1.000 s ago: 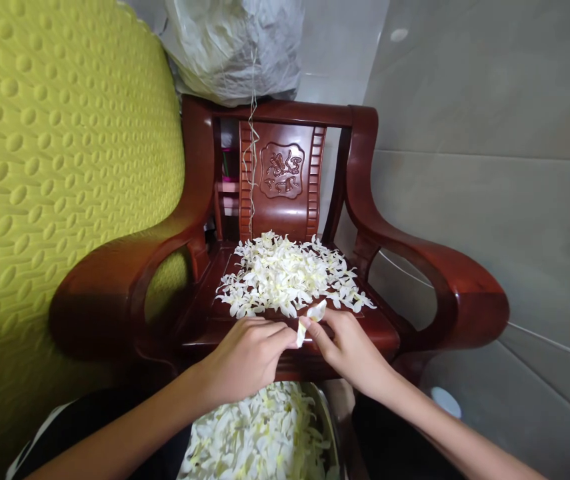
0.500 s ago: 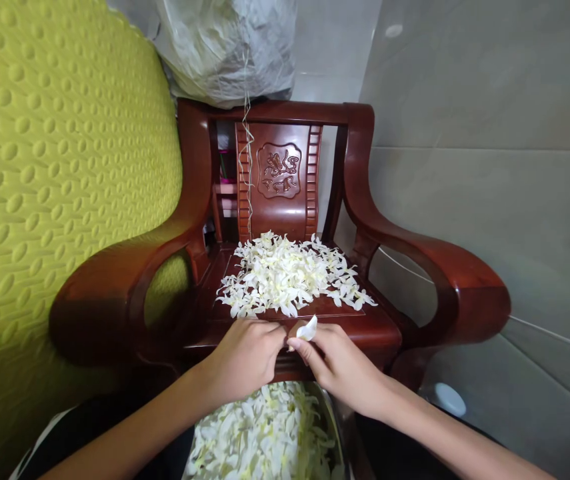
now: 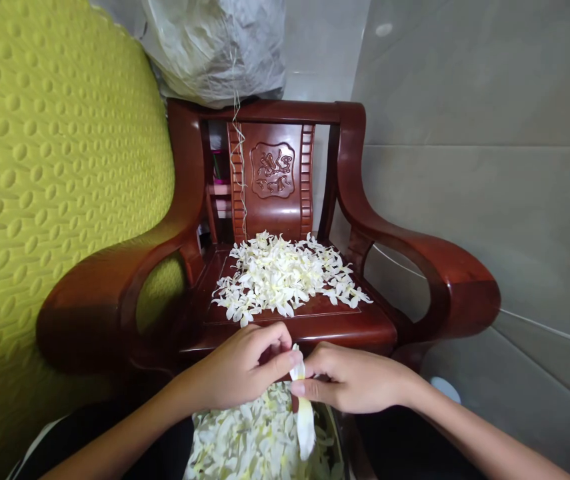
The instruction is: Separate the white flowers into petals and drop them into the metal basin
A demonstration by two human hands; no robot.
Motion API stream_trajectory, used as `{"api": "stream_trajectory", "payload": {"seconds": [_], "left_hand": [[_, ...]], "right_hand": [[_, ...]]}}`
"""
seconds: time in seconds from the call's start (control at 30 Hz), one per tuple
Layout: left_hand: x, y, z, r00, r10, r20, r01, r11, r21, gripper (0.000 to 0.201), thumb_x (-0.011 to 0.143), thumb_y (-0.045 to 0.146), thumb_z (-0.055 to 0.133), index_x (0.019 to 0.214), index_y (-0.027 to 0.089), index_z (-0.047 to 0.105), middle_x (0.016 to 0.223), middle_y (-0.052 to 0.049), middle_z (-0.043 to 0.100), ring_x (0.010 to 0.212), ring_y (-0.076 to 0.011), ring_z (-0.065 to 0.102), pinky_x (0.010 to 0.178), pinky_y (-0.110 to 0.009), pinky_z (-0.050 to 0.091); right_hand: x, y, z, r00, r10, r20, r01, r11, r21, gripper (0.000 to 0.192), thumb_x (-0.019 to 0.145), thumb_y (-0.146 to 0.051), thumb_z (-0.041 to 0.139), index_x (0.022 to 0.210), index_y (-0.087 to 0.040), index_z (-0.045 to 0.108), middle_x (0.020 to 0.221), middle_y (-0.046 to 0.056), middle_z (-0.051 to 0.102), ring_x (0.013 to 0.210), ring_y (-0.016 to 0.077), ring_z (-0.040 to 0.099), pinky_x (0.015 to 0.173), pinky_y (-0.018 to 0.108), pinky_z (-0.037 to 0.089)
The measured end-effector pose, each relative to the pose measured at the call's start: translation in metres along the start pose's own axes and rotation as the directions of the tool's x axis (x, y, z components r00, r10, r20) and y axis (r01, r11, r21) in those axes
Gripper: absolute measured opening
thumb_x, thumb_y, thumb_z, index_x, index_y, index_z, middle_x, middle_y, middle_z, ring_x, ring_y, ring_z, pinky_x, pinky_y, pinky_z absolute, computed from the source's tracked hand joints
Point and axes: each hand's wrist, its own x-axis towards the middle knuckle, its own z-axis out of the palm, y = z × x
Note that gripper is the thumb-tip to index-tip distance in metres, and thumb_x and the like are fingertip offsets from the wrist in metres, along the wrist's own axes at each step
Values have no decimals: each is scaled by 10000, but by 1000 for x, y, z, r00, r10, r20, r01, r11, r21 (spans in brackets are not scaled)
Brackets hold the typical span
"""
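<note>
Both hands meet above a container full of white flowers, in front of the chair seat. My left hand pinches the upper end of a white flower between thumb and fingers. My right hand is closed on the same flower a little lower, its thumb across the pale yellowish part. The long petals hang down over the container. Beyond the hands, a loose heap of white flowers lies on the seat of a dark red wooden chair.
Curved armrests flank the seat on both sides. A yellow bumpy mat stands at the left. A whitish plastic bag with a dangling string sits behind the backrest. Grey tiled wall closes off the right.
Both hands have drawn down and nearer to me. The flower, whose petal pointed up by my right fingers, now hangs downward between both hands. The view has shifted slightly.
</note>
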Motion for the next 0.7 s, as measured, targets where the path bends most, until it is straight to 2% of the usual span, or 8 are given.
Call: {"api": "stream_trajectory", "payload": {"seconds": [0.1,0.2,0.33,0.4,0.5,0.6,0.7], "left_hand": [[1,0,-1,999,1,45,5,990,-142,162,900,305,484,813,176,529,623,57,492,585,-94,441,568,-224,335],[0,2,8,990,-8,138,52,947,-316,201,879,341,502,772,170,512,585,60,452,531,-85,415,491,-204,311],[-1,9,24,962,-65,267,200,831,-520,254,881,381,468,730,177,460,528,64,427,430,-76,413,409,-187,295],[0,11,26,975,-61,214,166,841,-515,262,864,344,497,673,175,436,531,65,397,445,-69,377,413,-186,267],[4,8,23,996,-87,35,94,878,-469,311,864,290,498,598,174,385,536,64,343,506,-74,323,458,-201,247],[9,1,19,982,-153,-112,83,878,-472,317,893,304,456,613,179,377,551,60,349,536,-85,337,487,-209,267],[11,-5,17,957,-171,-233,59,906,-419,320,898,307,456,617,182,366,564,63,333,546,-86,334,503,-211,273]], "right_hand": [[-2,-3,-5,994,7,106,-1,999,-54,298,931,-260,435,779,-155,669,515,-68,334,451,72,332,446,196,264],[-8,-8,-9,990,21,142,-3,992,-127,288,904,-229,480,671,-161,635,495,-70,319,423,69,300,416,203,229],[-14,-14,-9,974,-38,222,53,997,-62,213,901,-197,491,798,-183,677,574,-47,492,494,81,423,462,181,310],[-15,-14,-9,964,-36,263,42,999,-16,256,923,-222,458,792,-173,673,568,-41,519,498,83,451,481,175,340],[-13,-11,-10,970,3,242,-8,1000,22,364,952,-277,403,687,-149,616,534,-39,510,477,80,460,507,178,364],[-8,-10,-11,995,43,90,-53,993,103,339,947,-348,415,748,-146,601,621,-17,554,545,95,496,556,195,390],[-3,-10,-11,991,107,-84,-93,983,159,321,930,-395,449,769,-151,583,656,-17,544,597,107,489,586,210,391]]}}
